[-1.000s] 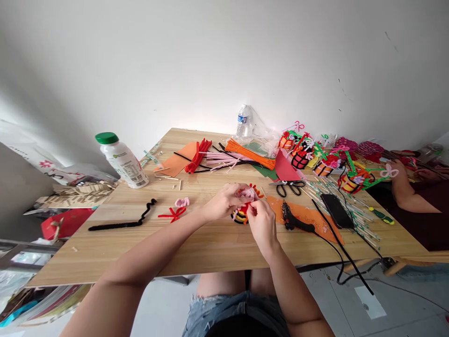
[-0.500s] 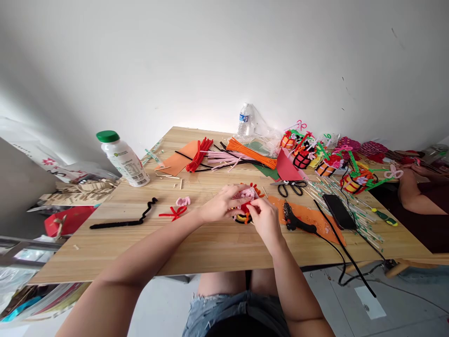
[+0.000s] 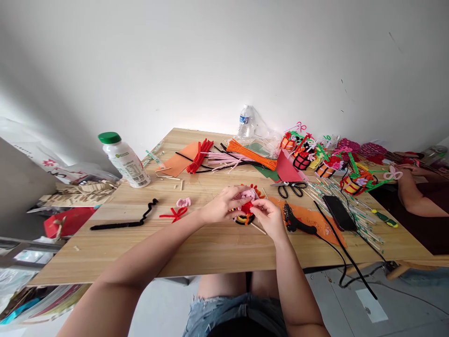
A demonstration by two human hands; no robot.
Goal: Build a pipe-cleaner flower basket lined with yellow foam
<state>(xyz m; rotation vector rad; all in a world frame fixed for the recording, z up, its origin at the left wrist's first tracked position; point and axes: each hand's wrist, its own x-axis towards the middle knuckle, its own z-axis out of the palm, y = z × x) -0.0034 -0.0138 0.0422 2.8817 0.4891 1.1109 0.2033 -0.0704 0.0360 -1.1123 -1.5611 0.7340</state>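
Note:
In front of me on the wooden table [image 3: 196, 252] sits a small pipe-cleaner basket [image 3: 243, 220] with yellow and black bands and orange loops at its rim. My left hand [image 3: 222, 205] has its fingers curled over the basket's top, around a fluffy pink pipe-cleaner piece [image 3: 248, 193]. With thumb and forefinger together, my right hand [image 3: 268, 216] pinches a red pipe-cleaner piece [image 3: 246, 206] at the basket's near right side. Fingers partly hide the basket and both pieces. To the left lie a red bow [image 3: 177, 215], a small pink piece [image 3: 183, 202] and a bent black pipe cleaner [image 3: 122, 224].
Right of my hands are a glue gun [image 3: 297, 223] on orange felt, scissors [image 3: 292, 187], a phone [image 3: 338, 213] and scattered sticks. Pipe-cleaner bundles [image 3: 252, 153] and finished baskets [image 3: 328, 166] stand behind. A white bottle [image 3: 126, 161] is far left; another person's arm [image 3: 419, 194] shows at right.
My right hand has shifted slightly and its fingers have lifted a little, showing more of the red piece and a wooden stick beneath. My left hand stays almost still.

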